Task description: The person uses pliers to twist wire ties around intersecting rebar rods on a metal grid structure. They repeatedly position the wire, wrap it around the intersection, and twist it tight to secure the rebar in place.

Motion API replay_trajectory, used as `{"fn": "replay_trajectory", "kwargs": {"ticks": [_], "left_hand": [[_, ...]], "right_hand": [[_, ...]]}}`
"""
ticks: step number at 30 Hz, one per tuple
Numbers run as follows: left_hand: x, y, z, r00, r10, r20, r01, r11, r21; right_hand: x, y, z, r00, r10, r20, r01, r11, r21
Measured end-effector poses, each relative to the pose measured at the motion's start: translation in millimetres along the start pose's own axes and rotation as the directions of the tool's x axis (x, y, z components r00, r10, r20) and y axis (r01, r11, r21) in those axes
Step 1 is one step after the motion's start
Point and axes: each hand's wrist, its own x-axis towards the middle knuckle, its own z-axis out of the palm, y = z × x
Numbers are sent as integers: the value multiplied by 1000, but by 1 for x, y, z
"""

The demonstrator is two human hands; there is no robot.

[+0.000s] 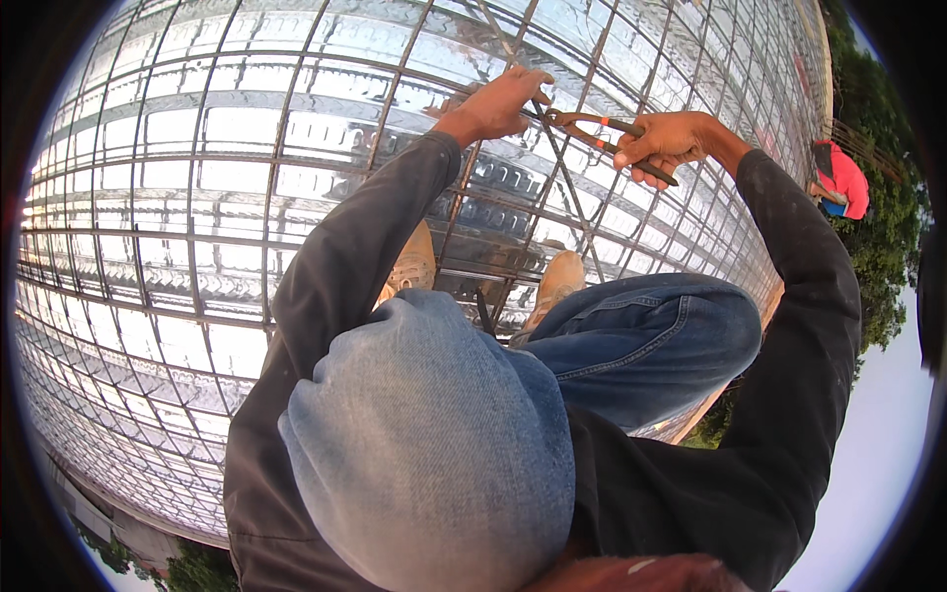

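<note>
My right hand (663,148) is closed around the handles of a pair of pincers (599,120), dark metal with orange bands. The handles are spread apart, and the jaws point left, at a crossing of steel bars. Close beside those jaws, my left hand (496,104) bends its fingers together over the bars; what they pinch is too small to make out. A diagonal bar (560,153) runs under the jaws across the rebar mesh (274,148). Beneath the mesh lies shiny ribbed metal decking (232,128).
My boots (560,276) rest on the mesh below my hands, with my bent knees (661,335) near. Mesh and decking spread far to the left. Beyond the deck's right edge are trees (878,237). A person in a pink top (843,180) is at that edge.
</note>
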Motion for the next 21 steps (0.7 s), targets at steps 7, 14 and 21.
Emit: {"fn": "replay_trajectory", "kwargs": {"ticks": [7,14,21], "left_hand": [[-2,-10,3,999,13,-34,-10,997,72],[1,-8,6,1000,10,-22,-8,997,78],[2,-15,10,999,26,-27,-23,994,106]], "right_hand": [[-3,-7,6,972,-81,-218,-26,893,-449],[-9,15,35,628,-765,-140,-238,-19,-971],[-12,3,48,496,-856,-144,-694,-292,-658]]}}
